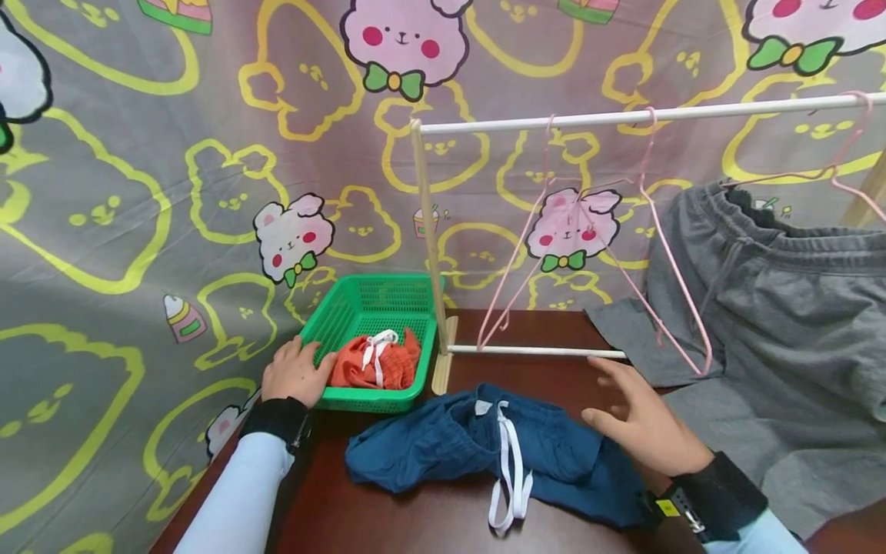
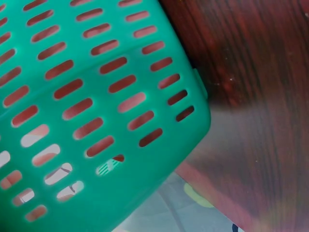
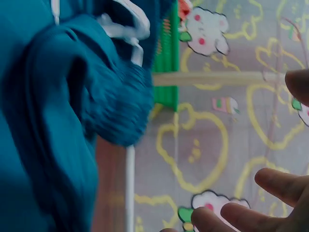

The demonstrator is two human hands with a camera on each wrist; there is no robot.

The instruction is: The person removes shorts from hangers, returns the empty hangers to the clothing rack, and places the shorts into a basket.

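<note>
My left hand [image 1: 294, 375] grips the near left rim of a green plastic basket [image 1: 374, 395], its thumb over the inner side. Inside the basket lies a bunched orange-red garment [image 1: 356, 365] with a white drawstring. The basket's slotted wall [image 2: 72, 106] fills much of the left wrist view. My right hand [image 1: 644, 415] is raised above the right end of dark blue drawstring pants [image 1: 443, 442], fingers spread and holding nothing. The blue pants lie crumpled on the table, their white drawstring hanging toward me. In the right wrist view, the fingers [image 3: 241, 217] appear apart from the blue cloth [image 3: 58, 121].
Behind the pants stands a rack with a white top rail [image 1: 484, 125] and a wooden post [image 1: 431, 238]. Pink hangers [image 1: 661, 223] hang on it. Grey drawstring pants [image 1: 782, 308] hang at the right. A cartoon-print curtain [image 1: 228, 192] backs the dark wooden table [image 1: 346, 523].
</note>
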